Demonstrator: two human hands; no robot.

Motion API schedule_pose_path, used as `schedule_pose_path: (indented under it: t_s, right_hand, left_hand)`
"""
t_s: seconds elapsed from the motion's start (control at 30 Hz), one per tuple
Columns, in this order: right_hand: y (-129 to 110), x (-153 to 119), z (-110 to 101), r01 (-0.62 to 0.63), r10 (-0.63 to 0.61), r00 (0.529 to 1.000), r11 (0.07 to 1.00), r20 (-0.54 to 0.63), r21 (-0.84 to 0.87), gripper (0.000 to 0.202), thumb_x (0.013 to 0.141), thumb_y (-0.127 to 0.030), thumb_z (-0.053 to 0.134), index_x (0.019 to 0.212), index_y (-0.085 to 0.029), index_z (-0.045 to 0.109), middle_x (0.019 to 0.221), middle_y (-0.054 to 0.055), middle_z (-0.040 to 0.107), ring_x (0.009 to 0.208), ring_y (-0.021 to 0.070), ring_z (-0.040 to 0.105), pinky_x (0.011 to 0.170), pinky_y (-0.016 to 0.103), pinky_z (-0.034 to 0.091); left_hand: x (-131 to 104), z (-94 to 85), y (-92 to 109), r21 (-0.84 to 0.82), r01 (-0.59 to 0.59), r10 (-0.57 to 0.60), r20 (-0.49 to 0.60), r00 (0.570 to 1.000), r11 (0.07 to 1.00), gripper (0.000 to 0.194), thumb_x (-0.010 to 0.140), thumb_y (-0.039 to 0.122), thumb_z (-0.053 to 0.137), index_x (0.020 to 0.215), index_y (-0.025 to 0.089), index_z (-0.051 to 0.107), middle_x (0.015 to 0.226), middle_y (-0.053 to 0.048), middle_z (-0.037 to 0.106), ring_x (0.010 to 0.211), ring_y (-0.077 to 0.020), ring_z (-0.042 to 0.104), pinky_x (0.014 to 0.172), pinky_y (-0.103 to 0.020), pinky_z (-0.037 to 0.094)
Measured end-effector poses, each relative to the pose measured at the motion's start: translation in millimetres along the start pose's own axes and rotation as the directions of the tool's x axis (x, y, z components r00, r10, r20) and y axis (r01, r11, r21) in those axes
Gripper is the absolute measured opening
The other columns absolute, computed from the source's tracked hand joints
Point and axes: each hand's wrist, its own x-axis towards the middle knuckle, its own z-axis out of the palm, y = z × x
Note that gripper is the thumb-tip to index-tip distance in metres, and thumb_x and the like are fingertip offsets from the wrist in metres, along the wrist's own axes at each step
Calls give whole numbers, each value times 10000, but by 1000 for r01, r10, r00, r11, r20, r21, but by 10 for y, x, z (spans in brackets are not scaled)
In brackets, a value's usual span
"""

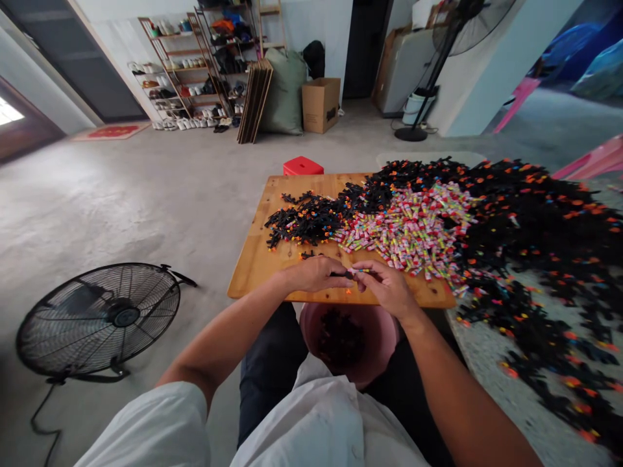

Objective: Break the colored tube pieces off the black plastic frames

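Over the front edge of the wooden table [253,266], my left hand [318,273] is closed on a small black piece. My right hand [384,284] meets it fingertip to fingertip, pinching a small pale, colourful piece at the black piece's end. A tiny orange bit [348,291] lies on the wood just below the fingers. Beyond my hands are a pile of black pieces with orange tips [306,220] and a heap of pink, white and yellow tubes [413,227]. Under the table edge, a pink bucket [311,324] between my legs holds dark pieces.
Many more black pieces [535,214] cover the surface at the right. A floor fan [124,314] lies at the left. Behind the table are a red stool [302,166], a cardboard box [320,107], a green sack [283,94], shoe racks [187,65] and a standing fan [433,71].
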Motion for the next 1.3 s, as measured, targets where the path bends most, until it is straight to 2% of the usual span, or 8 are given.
schedule_pose_path:
  t_s: [0.3, 0.5, 0.67, 0.77, 0.97, 1.03, 1.17, 1.3]
  right_hand:
    - [-82, -60, 4, 0, -3, 999, 998, 51, 62, 312, 966, -473, 660, 1076, -200, 763, 716, 17, 694, 680, 179, 663, 673, 297, 532]
    - [-123, -104, 26, -5, -4, 994, 997, 111, 78, 285, 957, -441, 661, 1088, -208, 763, 795, 25, 717, 701, 168, 666, 686, 293, 535]
    - [83, -193, 26, -101, 69, 982, 979, 178, 179, 316, 955, -467, 667, 1091, -191, 737, 770, 15, 702, 641, 150, 628, 652, 285, 520]
    - [337, -328, 9, -267, 212, 906, 958, 366, 108, 297, 939, -445, 669, 1060, -179, 725, 760, 5, 703, 611, 131, 629, 612, 252, 501]
    - [655, -559, -10, -374, 469, 729, 883, 499, -283, 230, 888, -367, 689, 1026, -188, 729, 713, -6, 730, 509, 115, 621, 487, 198, 422]
    - [620, -458, -23, -330, 447, 759, 891, 474, -312, 202, 922, -367, 641, 962, -188, 725, 679, -8, 714, 505, 124, 618, 490, 208, 420]
    - [445, 94, 13, -112, 220, 955, 888, 200, -445, 283, 1008, -339, 513, 880, -188, 716, 752, 34, 734, 669, 170, 671, 632, 251, 470]
    - [373, 742, 195, -95, 125, 992, 678, -13, -729, 262, 1023, -226, 492, 1073, -182, 745, 1100, 123, 773, 1036, 231, 696, 889, 286, 481]
  left_hand:
    - [17, -39, -72, -272, 167, -85, 290, 953, 948, 572, 941, 679, 601, 1020, 125, 720, 656, 11, 580, 558, -102, 501, 544, -216, 394]
    - [34, -71, -145, -341, 187, -95, 269, 958, 921, 489, 912, 596, 702, 1109, 149, 674, 692, 26, 574, 564, -100, 507, 531, -213, 382]
    - [-30, 210, -223, -295, 146, -74, 240, 968, 944, 462, 972, 587, 617, 1085, 151, 715, 802, -7, 650, 681, -112, 583, 614, -206, 429]
    - [-77, 394, -352, -243, 174, -91, 317, 944, 954, 462, 956, 597, 635, 1120, 172, 717, 885, -27, 709, 766, -141, 650, 684, -224, 480]
    - [-35, 114, -779, 324, 265, -193, -237, 952, 908, 255, 1014, 317, 555, 1136, 192, 741, 1112, -98, 713, 1054, -230, 639, 983, -352, 486]
    - [-2, 4, -927, 468, 307, -186, -286, 940, 829, 252, 995, 300, 578, 1150, 185, 741, 1148, -123, 680, 1114, -260, 604, 1031, -387, 460]
    - [40, -3, -1096, 563, 298, -213, -213, 954, 771, 317, 952, 406, 660, 1153, 170, 726, 1145, -137, 662, 1105, -282, 582, 1002, -388, 456]
    - [66, 72, -1108, 512, 294, -211, -215, 954, 807, 265, 913, 360, 673, 1067, 151, 726, 1034, -120, 692, 1009, -261, 600, 933, -351, 460]
